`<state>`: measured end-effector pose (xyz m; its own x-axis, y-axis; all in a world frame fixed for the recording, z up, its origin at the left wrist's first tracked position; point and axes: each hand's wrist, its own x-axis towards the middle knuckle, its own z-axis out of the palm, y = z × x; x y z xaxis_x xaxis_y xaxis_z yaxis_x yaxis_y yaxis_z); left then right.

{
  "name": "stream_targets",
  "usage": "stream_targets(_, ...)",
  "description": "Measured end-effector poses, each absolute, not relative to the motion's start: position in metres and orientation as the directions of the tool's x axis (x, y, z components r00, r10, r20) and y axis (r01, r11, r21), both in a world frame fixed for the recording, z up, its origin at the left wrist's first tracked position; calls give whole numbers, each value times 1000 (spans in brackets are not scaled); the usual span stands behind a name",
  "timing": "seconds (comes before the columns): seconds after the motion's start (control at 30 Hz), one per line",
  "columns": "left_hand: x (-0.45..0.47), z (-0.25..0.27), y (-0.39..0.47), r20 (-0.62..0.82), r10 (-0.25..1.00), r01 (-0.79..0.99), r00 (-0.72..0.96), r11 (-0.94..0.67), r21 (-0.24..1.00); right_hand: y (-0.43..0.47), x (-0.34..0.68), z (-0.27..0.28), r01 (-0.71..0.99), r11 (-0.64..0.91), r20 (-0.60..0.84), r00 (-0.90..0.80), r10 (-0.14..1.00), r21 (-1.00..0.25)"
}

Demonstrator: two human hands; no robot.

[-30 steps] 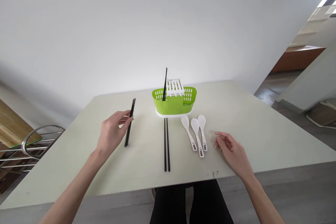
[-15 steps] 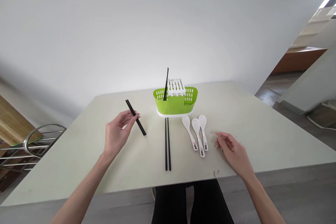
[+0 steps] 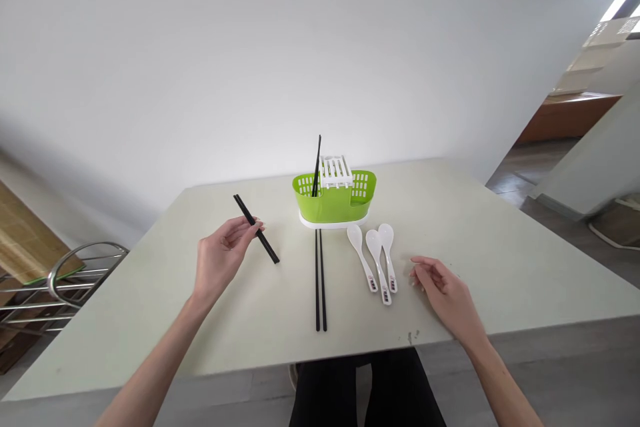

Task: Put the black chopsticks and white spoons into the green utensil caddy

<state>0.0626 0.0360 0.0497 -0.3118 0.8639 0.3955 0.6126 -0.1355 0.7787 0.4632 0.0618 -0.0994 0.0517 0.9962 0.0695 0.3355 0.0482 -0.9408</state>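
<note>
My left hand [image 3: 220, 259] holds a pair of black chopsticks [image 3: 268, 250] above the table, slanted with their far end up to the left. A green cutlery caddy [image 3: 334, 201] with a white insert stands at mid-table, and black chopsticks [image 3: 317, 160] stick up from its left compartment. Another black pair [image 3: 320, 280] lies flat in front of it. Three white spoons [image 3: 376, 260] lie side by side to the right. My right hand [image 3: 445, 293] rests on the table beside the spoons, fingers loosely curled, holding nothing.
The pale table [image 3: 500, 240] runs to a white wall behind. A metal wire rack [image 3: 55, 287] stands off the left edge. My dark-clothed legs [image 3: 365, 387] show below the near edge. A corridor with a wooden floor opens at the right.
My left hand turned the held chopsticks from nearly upright to a slant, lower tip swinging right. The right hand stayed put. The view tilted up slightly.
</note>
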Motion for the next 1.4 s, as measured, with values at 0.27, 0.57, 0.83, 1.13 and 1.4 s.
stream_targets(0.27,66,79,44,325,858,563,-399,-50,825,64,461,-100,330,59,79,47,996,-942)
stream_targets(0.57,88,127,141,567,734,471,-373,-376,798,66,461,-103,306,78,92,30,995,-949)
stream_targets(0.83,85,106,220,498,821,637,-280,-229,736,68,460,-101,256,67,79,38,996,-964)
stream_targets(1.13,90,81,251,377,914,786,-148,-123,606,69,460,-107,236,48,56,26,998,-971)
stream_targets(1.4,94,73,268,363,927,810,-97,-138,570,68,460,-104,241,31,35,13,999,-970)
